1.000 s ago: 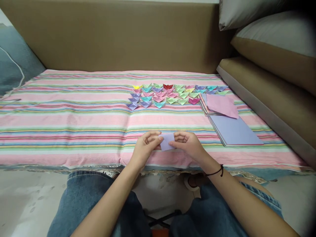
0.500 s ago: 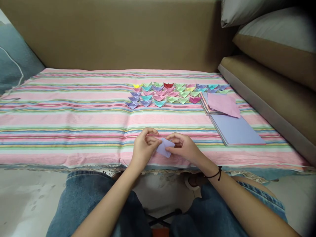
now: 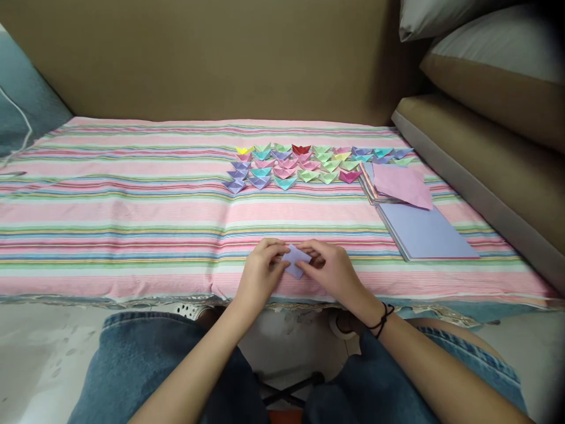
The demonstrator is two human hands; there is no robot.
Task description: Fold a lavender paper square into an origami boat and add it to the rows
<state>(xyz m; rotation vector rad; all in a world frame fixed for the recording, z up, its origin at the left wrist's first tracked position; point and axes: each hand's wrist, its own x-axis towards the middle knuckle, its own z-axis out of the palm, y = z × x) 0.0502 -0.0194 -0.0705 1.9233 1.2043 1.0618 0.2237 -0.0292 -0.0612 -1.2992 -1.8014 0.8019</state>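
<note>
A small piece of folded lavender paper (image 3: 296, 261) is held between my two hands, just above the near part of the striped cloth. My left hand (image 3: 263, 266) pinches its left corner with thumb and fingers. From the other side my right hand (image 3: 329, 263) grips it, the thumb lying across its front face and the fingers behind. Beyond my hands, several folded paper boats (image 3: 285, 172) in purple, blue, pink, green, yellow and red stand in close rows.
To the right lies a stack of lavender paper sheets (image 3: 430, 232), with smaller pink paper (image 3: 404, 184) overlapping its far end. Brown cushions (image 3: 489, 176) rise along the right side. The striped cloth (image 3: 110, 218) covers the seat, and a brown backrest (image 3: 229, 59) stands behind.
My left fingers have curled in closer round the paper, where they were more raised and spread before. The paper has tilted slightly. The whole view has shifted a little.
</note>
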